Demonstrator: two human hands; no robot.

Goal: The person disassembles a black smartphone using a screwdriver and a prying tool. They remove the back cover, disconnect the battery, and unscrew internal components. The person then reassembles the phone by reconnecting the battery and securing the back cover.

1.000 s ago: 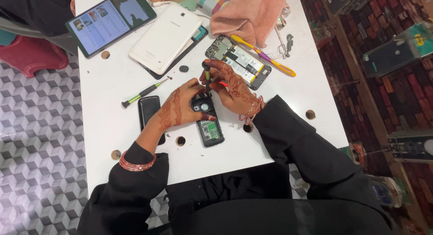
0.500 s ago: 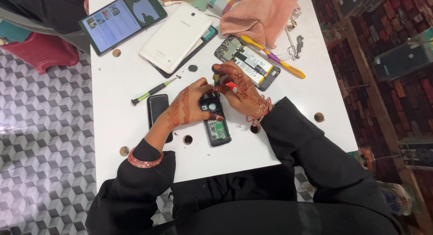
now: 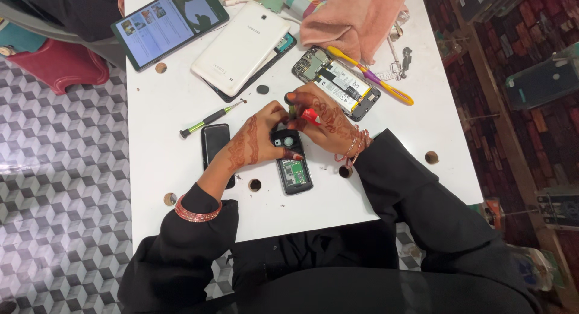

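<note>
- Between the earlier frames and this one, the view shifted a little over the white table (image 3: 169,187); both hands kept their station at the top end of the small opened phone (image 3: 291,160), and the green-handled screwdriver (image 3: 208,120) lay as it had, left of them.
- The left hand (image 3: 250,142) was curled, its fingers pinned against the phone's upper left edge, steadying it flat on the table.
- The right hand (image 3: 329,118) was closed on a small red-handled tool (image 3: 309,116); whether its tip touched the phone could not be told, since the fingers hid it.
- The opened phone lay just in front of the person, its long axis running nearly straight away from the body, the green circuit board at the near end and the covered top end under both hands.
- Both hands were about equally near that top end, the left coming in from the left side, the right from above and to the right.
- A dark phone (image 3: 215,144) lay face down just beside the left wrist, partly under it.
- Farther off sat a second opened handset (image 3: 336,83) with its battery showing, a yellow and purple tool (image 3: 371,77) across it, a white tablet (image 3: 241,45) face down, a lit tablet (image 3: 169,23), and a pink cloth (image 3: 356,15).
</note>
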